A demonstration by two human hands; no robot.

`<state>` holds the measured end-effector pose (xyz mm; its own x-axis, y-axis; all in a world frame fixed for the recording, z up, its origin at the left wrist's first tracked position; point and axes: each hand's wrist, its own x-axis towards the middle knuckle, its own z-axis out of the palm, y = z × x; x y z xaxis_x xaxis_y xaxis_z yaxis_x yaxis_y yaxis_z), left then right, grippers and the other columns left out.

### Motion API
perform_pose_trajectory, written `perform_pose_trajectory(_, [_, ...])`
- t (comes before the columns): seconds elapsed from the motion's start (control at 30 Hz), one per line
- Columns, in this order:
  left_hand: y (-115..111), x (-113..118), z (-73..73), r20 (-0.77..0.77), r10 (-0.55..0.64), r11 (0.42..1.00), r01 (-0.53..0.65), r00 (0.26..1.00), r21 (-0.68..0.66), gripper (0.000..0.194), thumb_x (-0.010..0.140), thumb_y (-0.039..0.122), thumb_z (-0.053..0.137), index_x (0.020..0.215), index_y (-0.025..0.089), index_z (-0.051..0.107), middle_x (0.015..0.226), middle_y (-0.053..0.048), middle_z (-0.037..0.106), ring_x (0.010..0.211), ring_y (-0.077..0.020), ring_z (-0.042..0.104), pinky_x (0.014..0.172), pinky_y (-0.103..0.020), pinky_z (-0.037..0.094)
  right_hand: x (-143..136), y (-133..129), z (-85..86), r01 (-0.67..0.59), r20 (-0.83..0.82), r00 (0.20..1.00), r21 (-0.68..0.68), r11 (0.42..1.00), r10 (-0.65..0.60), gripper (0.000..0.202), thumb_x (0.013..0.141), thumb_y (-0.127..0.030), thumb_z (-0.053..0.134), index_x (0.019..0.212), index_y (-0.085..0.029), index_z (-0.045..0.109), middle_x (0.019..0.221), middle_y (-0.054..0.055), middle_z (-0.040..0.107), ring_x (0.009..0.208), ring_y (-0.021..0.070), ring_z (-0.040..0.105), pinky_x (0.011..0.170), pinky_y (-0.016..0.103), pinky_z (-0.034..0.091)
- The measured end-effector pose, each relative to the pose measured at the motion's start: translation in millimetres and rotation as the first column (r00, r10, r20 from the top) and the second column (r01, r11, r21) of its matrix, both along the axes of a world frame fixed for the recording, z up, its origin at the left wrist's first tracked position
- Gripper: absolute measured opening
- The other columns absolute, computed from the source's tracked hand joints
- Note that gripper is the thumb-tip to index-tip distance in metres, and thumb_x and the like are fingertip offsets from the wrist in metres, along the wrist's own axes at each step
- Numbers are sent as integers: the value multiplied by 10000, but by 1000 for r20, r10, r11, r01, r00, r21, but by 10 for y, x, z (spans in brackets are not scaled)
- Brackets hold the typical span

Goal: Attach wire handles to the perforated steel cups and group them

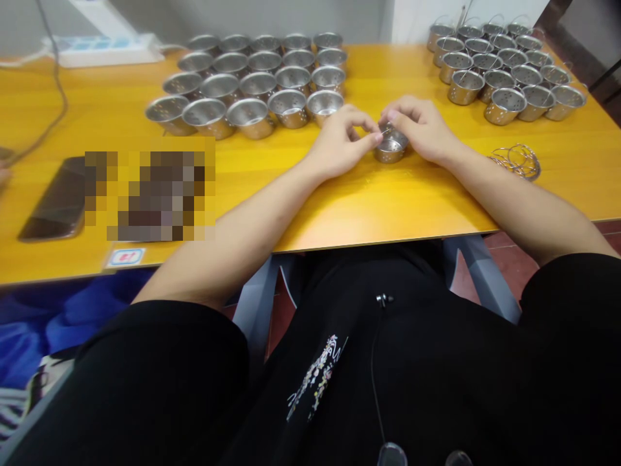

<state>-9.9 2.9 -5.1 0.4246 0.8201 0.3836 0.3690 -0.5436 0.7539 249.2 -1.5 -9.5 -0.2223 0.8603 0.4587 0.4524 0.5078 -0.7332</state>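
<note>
One person sits at the yellow table (301,220), two bare hands meeting over one small perforated metal cup (391,155). It stands on the tabletop near the front edge, between the two groups of cups, mouth facing up, central axis upright. One thin wire (386,132) lies at its mouth, its long axis running roughly sideways. The left hand (339,144) pinches that wire between thumb and forefinger; the right hand (423,129) curls at the cup's far rim, though I can't tell whether its fingers grip rim or wire. I count twenty cups (250,120) on the left, four rows of five, and about nineteen handled cups (504,107) on the right. Loose wire loops (533,169), too tangled to count, lie near the right forearm.
</note>
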Motion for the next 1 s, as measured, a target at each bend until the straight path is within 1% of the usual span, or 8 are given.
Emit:
perform_pose_trajectory(0.17, [61,-24,-21,5,0,999,0,1000,35,266,952,599,914,891,349,845,1156,-112,905,1024,-389,782,1013,-593,679,-16,-4,19,17,-17,1000,-16,1000,-18,564,958,-999,855,898,-439,821,1106,72,945,1241,487,849,1158,697,669])
perform_pose_trajectory(0.3, [81,-17,-38,29,26,999,-27,999,25,265,925,601,910,875,355,826,1133,-98,931,1070,-402,811,994,-581,695,-49,-36,60,37,-26,999,-39,999,-38,559,928,-991,880,906,-437,804,1016,71,925,1236,491,847,1102,682,680])
perform_pose_trajectory(0.47, [43,1,-29,42,7,1000,-7,999,0,284,965,604,886,910,334,814,1066,-99,924,1105,-391,835,933,-531,687,-43,-28,48,28,-24,999,-35,999,-29,599,932,-1029,841,925,-431,801,1049,73,933,1247,488,844,1114,675,675])
perform_pose_trajectory(0.6, [15,-3,-13,24,-5,1000,5,1000,-1,284,992,581,927,961,314,835,1099,-86,916,1098,-340,784,935,-494,675,-8,-11,16,8,-19,1000,-31,999,-8,562,951,-997,834,949,-436,844,1197,64,957,1251,479,845,1214,685,657])
perform_pose_trajectory(0.77, [69,-19,-38,17,15,999,-16,1000,40,254,970,545,941,894,336,819,1106,-114,886,1091,-402,814,951,-559,664,-21,-54,44,9,-12,1000,-38,999,-9,560,940,-1007,845,944,-448,837,1209,58,959,1287,492,834,1249,695,646])
perform_pose_trajectory(0.83, [100,-21,-54,28,22,999,-23,999,46,259,979,555,931,898,338,814,1085,-102,890,1087,-394,803,966,-559,649,-36,-78,64,7,-13,1000,-40,999,-7,542,947,-993,855,946,-452,828,1186,62,954,1290,492,836,1227,697,652])
perform_pose_trajectory(0.9, [117,-20,-64,32,31,999,-32,999,28,318,1008,613,931,941,324,815,1044,-81,888,1097,-361,767,962,-528,626,-44,-90,74,3,-17,1000,-32,999,-4,526,966,-970,857,945,-446,821,1167,68,948,1284,491,841,1195,699,658])
perform_pose_trajectory(1.0, [121,-14,-66,10,10,1000,-9,1000,-16,508,1030,782,938,1023,293,802,971,-28,857,1123,-286,686,963,-471,582,-43,-87,69,2,-10,1000,-31,1000,-2,507,993,-934,864,928,-434,806,1156,68,944,1284,486,847,1163,687,667])
